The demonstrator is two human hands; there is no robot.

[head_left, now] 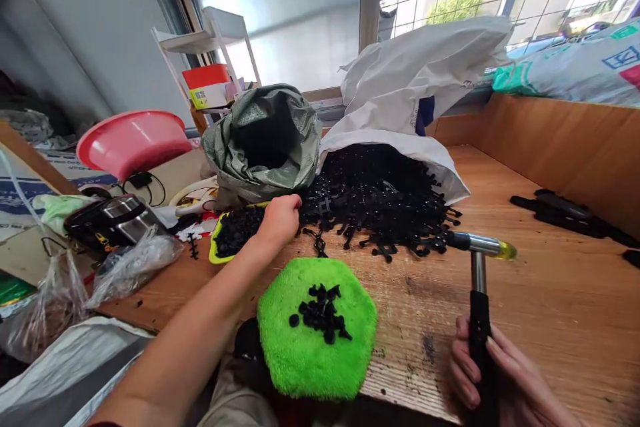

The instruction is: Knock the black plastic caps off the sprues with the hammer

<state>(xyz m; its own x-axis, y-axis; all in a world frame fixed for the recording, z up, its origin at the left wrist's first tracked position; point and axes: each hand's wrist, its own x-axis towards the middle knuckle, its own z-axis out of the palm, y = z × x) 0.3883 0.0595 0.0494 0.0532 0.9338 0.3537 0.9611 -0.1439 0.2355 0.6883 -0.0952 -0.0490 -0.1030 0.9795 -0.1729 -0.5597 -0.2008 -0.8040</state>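
My left hand (281, 219) reaches out between the yellow-green tray (216, 250) and the heap of black plastic parts (380, 197). Its fingers look curled, and their tips are hidden; I cannot make out what is in them. A thin black branched piece (317, 242) lies just right of it. My right hand (475, 360) is wrapped around the black grip of a small mallet (479, 273), held upright with its yellow-tipped head on top. Between my arms lies a fuzzy green pad (317, 370) with small black plastic pieces (323, 313) scattered on its middle.
A grey-green woven bag (260, 140) stands open behind my left hand. The heap spills from a white sack (400, 80). To the left are a pink basin (133, 140), a metal container (125, 217) and plastic bags (135, 267). Dark tools (570, 213) lie by the wooden side board (570, 140).
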